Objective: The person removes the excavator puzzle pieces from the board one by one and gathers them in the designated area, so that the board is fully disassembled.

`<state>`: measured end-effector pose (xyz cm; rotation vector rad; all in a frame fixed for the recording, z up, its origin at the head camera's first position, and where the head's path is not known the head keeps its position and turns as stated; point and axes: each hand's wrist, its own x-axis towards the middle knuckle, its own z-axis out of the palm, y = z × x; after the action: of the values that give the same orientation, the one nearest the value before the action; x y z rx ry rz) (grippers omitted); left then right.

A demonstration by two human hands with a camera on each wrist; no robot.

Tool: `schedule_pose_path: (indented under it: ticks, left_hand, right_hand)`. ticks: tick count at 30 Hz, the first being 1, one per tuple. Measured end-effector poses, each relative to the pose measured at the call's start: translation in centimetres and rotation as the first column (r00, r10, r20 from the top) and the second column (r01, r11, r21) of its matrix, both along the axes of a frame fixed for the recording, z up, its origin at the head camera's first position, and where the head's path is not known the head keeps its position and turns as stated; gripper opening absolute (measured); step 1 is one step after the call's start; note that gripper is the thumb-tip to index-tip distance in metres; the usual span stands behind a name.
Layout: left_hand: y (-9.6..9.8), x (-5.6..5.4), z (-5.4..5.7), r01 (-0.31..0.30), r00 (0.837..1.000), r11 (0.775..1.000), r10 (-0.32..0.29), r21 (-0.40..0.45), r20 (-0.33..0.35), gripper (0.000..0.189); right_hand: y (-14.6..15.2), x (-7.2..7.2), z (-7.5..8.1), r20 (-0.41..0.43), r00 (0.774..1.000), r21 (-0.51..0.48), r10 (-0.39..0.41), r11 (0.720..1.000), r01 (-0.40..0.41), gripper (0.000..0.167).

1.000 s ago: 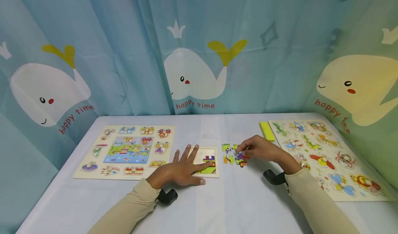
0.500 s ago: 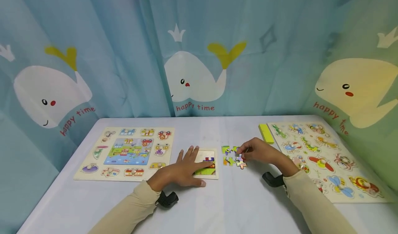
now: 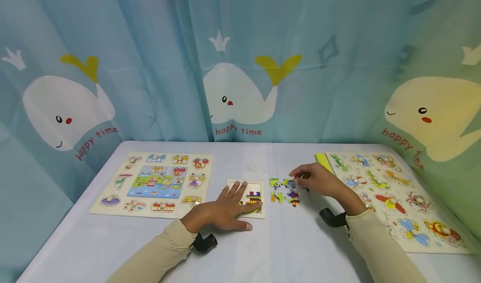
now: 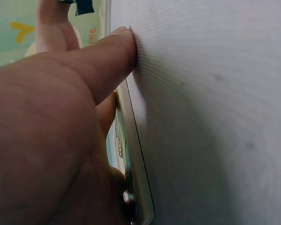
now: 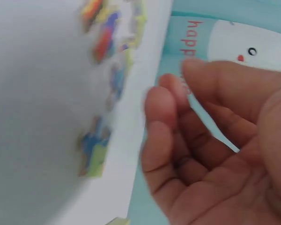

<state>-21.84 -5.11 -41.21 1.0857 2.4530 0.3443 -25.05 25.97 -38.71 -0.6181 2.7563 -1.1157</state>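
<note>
My left hand lies with fingers spread over a small wooden puzzle tray, touching it and covering its left and front parts. Part of a colourful vehicle picture shows in the tray beside the forefinger. In the left wrist view the thumb reaches past the tray's edge. Just right of the tray lie several loose jigsaw pieces. My right hand hovers at their right side, its fingers loosely bent. The right wrist view, blurred, shows nothing between thumb and fingers, with jigsaw pieces beyond.
A large peg puzzle board with vehicles and other pictures lies on the left. An insect peg board lies on the right, beside a yellow-green block. A whale-print curtain hangs behind the white table.
The right fingertips have drawn slightly back and to the right, uncovering more of the upper right jigsaw piece. The left hand stays on the tray. The head view has shifted a little.
</note>
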Motion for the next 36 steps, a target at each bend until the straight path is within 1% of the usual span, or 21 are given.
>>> schedule_pose_path:
  ticks: [2, 3, 7, 9, 13, 17, 20, 23, 25, 29, 32, 36]
  left_hand:
    - [0.0, -0.1, 0.0, 0.007, 1.000, 1.000, -0.007, 0.000, 0.008, 0.064]
    - [0.0, -0.1, -0.1, 0.011, 1.000, 1.000, -0.011, 0.000, 0.013, 0.064]
    - [0.1, -0.2, 0.0, 0.004, 1.000, 1.000, -0.004, 0.005, 0.031, 0.064]
    - [0.2, -0.3, 0.0, 0.004, 0.999, 1.000, -0.004, 0.010, 0.032, 0.064]
    - [0.3, -0.4, -0.2, 0.021, 0.999, 1.000, -0.022, 0.019, 0.028, 0.063]
    - [0.2, -0.2, 0.0, 0.026, 0.999, 0.999, -0.027, 0.025, 0.044, 0.062]
    - [0.1, 0.0, 0.2, 0.018, 0.998, 0.999, -0.019, 0.029, 0.053, 0.061]
    - [0.0, 0.1, 0.2, 0.024, 0.998, 0.999, -0.026, 0.038, 0.055, 0.061]
    - [-0.1, -0.1, -0.1, 0.037, 0.998, 0.999, -0.039, 0.035, 0.052, 0.061]
    - [0.0, -0.2, -0.2, 0.036, 0.998, 0.999, -0.037, 0.019, 0.045, 0.061]
    - [0.2, -0.1, 0.1, 0.022, 0.999, 1.000, -0.022, -0.001, 0.028, 0.061]
    - [0.2, -0.1, -0.1, 0.012, 1.000, 1.000, -0.012, -0.020, 0.013, 0.061]
  right_hand:
    - [-0.5, -0.1, 0.1, -0.010, 1.000, -0.032, -0.010, 0.999, 0.010, 0.017]
    - [-0.8, -0.2, 0.1, -0.006, 1.000, -0.048, -0.002, 0.999, 0.002, 0.017]
    - [-2.8, -0.5, -0.2, 0.046, 0.996, -0.092, 0.072, 0.993, -0.068, 0.017]
    - [-3.8, -0.5, -0.3, 0.081, 0.990, -0.117, 0.117, 0.987, -0.107, 0.017]
    - [-5.5, -0.5, -0.7, 0.113, 0.971, -0.145, 0.210, 0.970, -0.193, 0.018]
    - [-6.5, -0.4, -1.1, 0.123, 0.957, -0.125, 0.262, 0.961, -0.247, 0.022]
    - [-7.0, -0.2, -1.3, 0.126, 0.956, -0.086, 0.264, 0.963, -0.255, 0.025]
    - [-7.4, -0.1, -1.5, 0.110, 0.961, -0.053, 0.252, 0.967, -0.247, 0.027]
    - [-7.7, 0.0, -1.6, 0.090, 0.965, -0.035, 0.247, 0.969, -0.245, 0.026]
    - [-8.3, 0.0, -1.7, 0.038, 0.974, 0.011, 0.225, 0.974, -0.225, 0.024]
    - [-8.4, 0.1, -1.6, 0.038, 0.978, 0.003, 0.204, 0.979, -0.204, 0.023]
    - [-8.6, 0.2, -1.6, 0.043, 0.977, -0.026, 0.210, 0.978, -0.209, 0.021]
